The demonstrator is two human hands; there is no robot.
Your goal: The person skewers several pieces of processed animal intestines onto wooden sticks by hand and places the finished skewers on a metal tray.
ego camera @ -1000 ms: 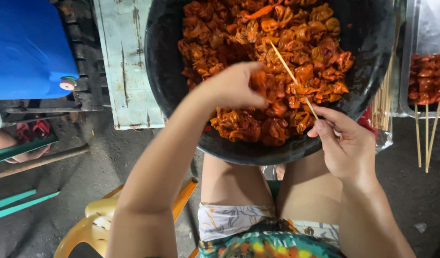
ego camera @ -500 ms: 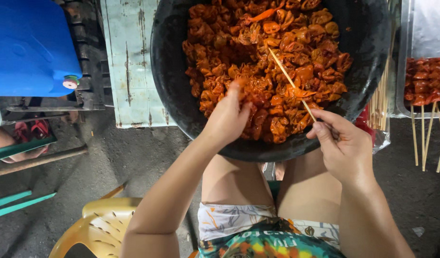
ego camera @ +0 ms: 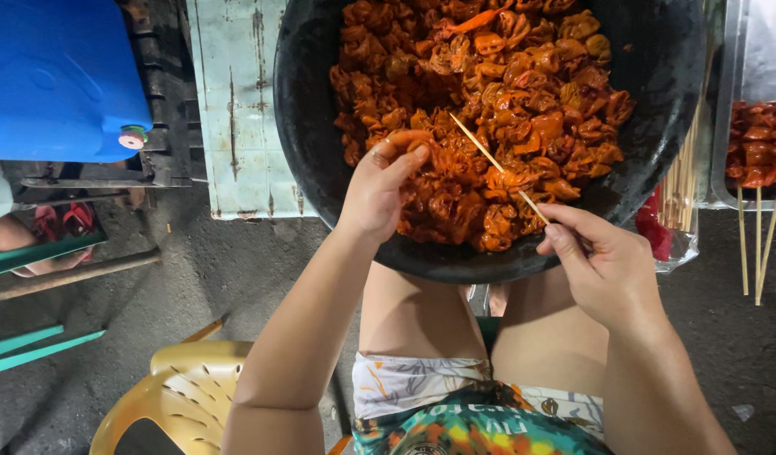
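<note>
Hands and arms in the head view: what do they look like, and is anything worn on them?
Both arms are bare, with no sleeves in view. The left hand and right hand wear no gloves; no rings, watch or bracelets show. Short fingernails; reddish-orange sauce smears the left fingertips.

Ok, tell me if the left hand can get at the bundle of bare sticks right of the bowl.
Probably not easily: the left hand is in the meat at the bowl's near-left side, and the sticks lie beyond its far right rim, past the right hand.
</note>
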